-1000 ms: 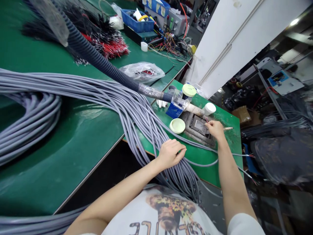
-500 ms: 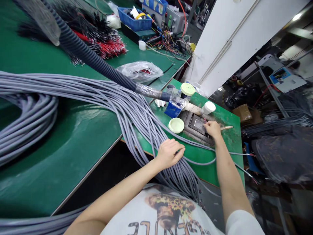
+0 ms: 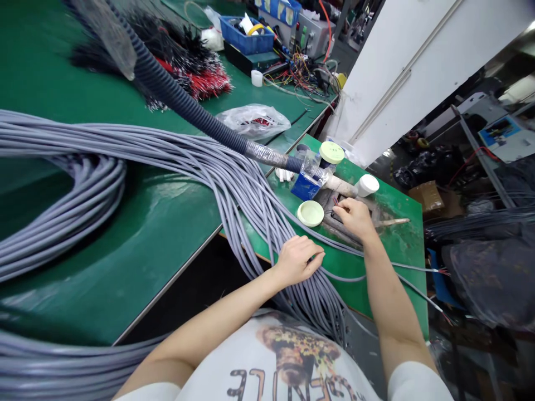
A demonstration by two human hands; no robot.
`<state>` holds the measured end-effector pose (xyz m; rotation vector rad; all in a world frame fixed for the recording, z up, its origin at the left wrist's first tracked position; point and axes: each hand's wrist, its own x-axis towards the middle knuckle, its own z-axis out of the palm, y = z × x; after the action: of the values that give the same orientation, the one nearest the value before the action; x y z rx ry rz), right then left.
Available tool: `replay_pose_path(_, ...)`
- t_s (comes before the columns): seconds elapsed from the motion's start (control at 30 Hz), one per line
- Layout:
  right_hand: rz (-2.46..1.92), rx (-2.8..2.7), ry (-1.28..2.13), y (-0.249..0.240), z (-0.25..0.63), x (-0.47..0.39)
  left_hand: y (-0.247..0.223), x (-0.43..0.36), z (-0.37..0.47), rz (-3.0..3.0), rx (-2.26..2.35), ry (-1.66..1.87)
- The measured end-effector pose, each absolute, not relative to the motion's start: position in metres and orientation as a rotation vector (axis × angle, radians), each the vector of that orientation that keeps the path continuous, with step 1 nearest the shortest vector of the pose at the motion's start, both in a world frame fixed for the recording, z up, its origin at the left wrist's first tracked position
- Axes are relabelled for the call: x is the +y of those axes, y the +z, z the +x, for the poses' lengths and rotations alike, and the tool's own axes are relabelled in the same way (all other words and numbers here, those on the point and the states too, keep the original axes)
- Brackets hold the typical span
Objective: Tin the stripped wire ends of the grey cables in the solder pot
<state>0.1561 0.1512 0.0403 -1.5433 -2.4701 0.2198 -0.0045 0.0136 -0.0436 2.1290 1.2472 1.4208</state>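
Observation:
A thick bundle of grey cables (image 3: 234, 178) runs across the table and down toward my body. My left hand (image 3: 298, 259) rests on the bundle with its fingers curled; what they hold, if anything, is hidden. Over a small dark tray (image 3: 343, 225) my right hand (image 3: 353, 216) pinches thin wires (image 3: 335, 201), their ends beside a shallow pale-green dish (image 3: 310, 213). A blue box (image 3: 305, 186) and a white lidded jar (image 3: 366, 185) stand close by.
A ribbed black hose (image 3: 184, 100) hangs across the view to the tray. Behind lie a plastic bag (image 3: 254, 121), black and red wires (image 3: 209, 78) and a blue bin (image 3: 246, 39). A white pillar (image 3: 388, 67) rises at the back right.
My right hand has moved left with the wires, from over the tray toward the pale-green dish. My left hand stays on the cables. The view has shifted slightly.

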Motion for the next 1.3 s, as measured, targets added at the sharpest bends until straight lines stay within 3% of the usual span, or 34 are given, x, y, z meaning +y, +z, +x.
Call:
replay_pose_path(0.53, -1.634, -2.771, 0.001, 0.018, 0.098, 0.149, -0.038, 0.015, -0.006, 2.151, 1.267, 1.484)
replay_pose_path(0.83, -1.793, -2.487, -0.069, 0.042, 0.171, 0.157, -0.042, 0.015, -0.007, 2.129, 1.248, 1.456)
replay_pose_path(1.0, -2.074, -2.36, -0.154, 0.03, 0.211, 0.167, -0.041, 0.015, -0.007, 2.129, 1.236, 1.457)
replay_pose_path(1.3, -2.197, -2.277, -0.144, 0.005, 0.223, 0.178, -0.042, 0.015, -0.006, 2.128, 1.247, 1.456)
